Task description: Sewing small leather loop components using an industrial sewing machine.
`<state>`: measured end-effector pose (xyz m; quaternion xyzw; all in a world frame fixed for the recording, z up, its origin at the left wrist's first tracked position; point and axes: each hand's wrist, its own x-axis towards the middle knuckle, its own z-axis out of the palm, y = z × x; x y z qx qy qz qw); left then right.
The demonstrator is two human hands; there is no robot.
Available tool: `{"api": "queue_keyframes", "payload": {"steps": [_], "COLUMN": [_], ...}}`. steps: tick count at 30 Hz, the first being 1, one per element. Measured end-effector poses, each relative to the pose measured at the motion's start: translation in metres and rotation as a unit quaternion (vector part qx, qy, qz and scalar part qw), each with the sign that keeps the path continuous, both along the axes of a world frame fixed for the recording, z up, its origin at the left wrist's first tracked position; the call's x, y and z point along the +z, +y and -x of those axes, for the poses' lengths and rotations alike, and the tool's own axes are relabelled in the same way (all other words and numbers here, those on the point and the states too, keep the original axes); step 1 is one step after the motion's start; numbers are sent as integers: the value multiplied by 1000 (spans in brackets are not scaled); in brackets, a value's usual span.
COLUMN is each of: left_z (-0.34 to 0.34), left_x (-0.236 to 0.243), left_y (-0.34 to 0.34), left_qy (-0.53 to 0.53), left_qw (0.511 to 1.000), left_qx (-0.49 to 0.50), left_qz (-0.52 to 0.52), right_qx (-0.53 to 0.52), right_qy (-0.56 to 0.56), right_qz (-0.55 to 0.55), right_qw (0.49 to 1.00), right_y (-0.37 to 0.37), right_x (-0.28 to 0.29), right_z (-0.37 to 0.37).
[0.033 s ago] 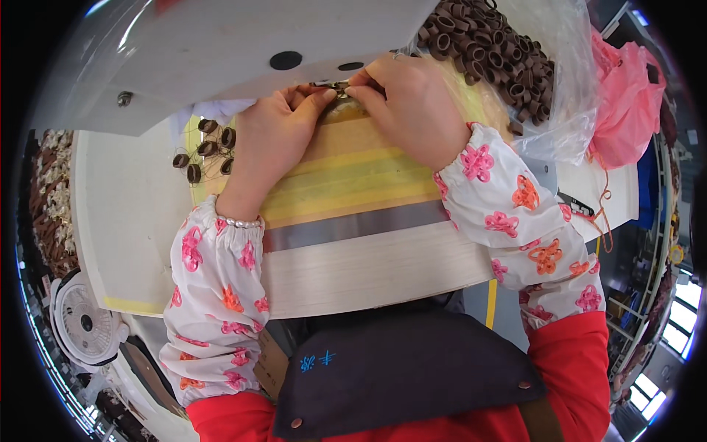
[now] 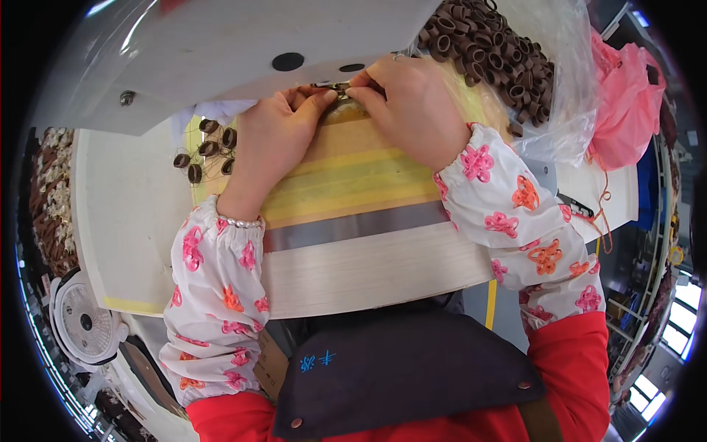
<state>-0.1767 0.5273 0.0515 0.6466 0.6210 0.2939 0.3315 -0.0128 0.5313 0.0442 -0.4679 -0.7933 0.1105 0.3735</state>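
My left hand (image 2: pixel 274 132) and my right hand (image 2: pixel 418 107) meet under the head of a pale grey machine that looks like a sewing machine (image 2: pixel 213 66). Thumb and fingers of each are pinched together, the tips almost touching at a small metal part (image 2: pixel 341 90) of the machine. Whatever lies between the fingertips is too small and too covered to make out. Beside my left wrist lie several small brown loops (image 2: pixel 209 148) with loose threads. A large heap of similar brown loops (image 2: pixel 493 59) rests beyond my right hand.
Yellow tape strips (image 2: pixel 346 180) and a grey band (image 2: pixel 353 227) cross the pale table (image 2: pixel 368 276). Clear plastic (image 2: pixel 574 96) and a pink bag (image 2: pixel 626 103) are at the right, with a dark cutter-like tool (image 2: pixel 576 204) near my right sleeve. A white fan (image 2: pixel 85 320) stands at lower left.
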Motion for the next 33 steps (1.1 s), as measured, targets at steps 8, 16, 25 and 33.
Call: {"api": "queue_keyframes", "payload": {"steps": [8, 16, 25, 33], "left_z": [5, 4, 0, 2], "left_x": [-10, -5, -2, -13], "left_y": [2, 3, 2, 3], "left_qy": [-16, -11, -3, -23], "left_qw": [1000, 1000, 1000, 987], "left_qx": [11, 3, -7, -45], "left_qz": [-13, 10, -9, -152], "right_qx": [4, 1, -1, 5], "right_qy": [-23, 13, 35, -4], "right_qz": [53, 44, 88, 22], "right_qw": [998, 999, 996, 1000], "right_y": [2, 7, 5, 1], "right_x": [6, 1, 2, -6], "right_z": [3, 0, -1, -4]}}
